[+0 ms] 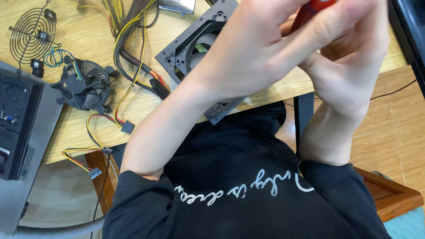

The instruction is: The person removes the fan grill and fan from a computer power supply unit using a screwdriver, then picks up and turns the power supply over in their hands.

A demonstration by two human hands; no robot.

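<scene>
Both my hands are raised close to the camera and clasped together over the desk edge. My left hand (pixel 270 40) reaches across from the left, its fingers closed around a red tool handle (pixel 315 8), of which only a small part shows. My right hand (pixel 349 66) comes up from below and presses against the left one, its fingers folded against the same handle. Under my hands lies a black square fan frame (pixel 190 51) on the wooden desk (pixel 88 26), mostly hidden by my left forearm.
A black round cooler fan (pixel 86 84) and a wire fan grille (pixel 33 33) lie at the left. Bundled yellow, red and black cables (pixel 133 57) run across the desk. A grey computer case (pixel 20 119) stands at the far left, a wooden seat (pixel 389 194) at the lower right.
</scene>
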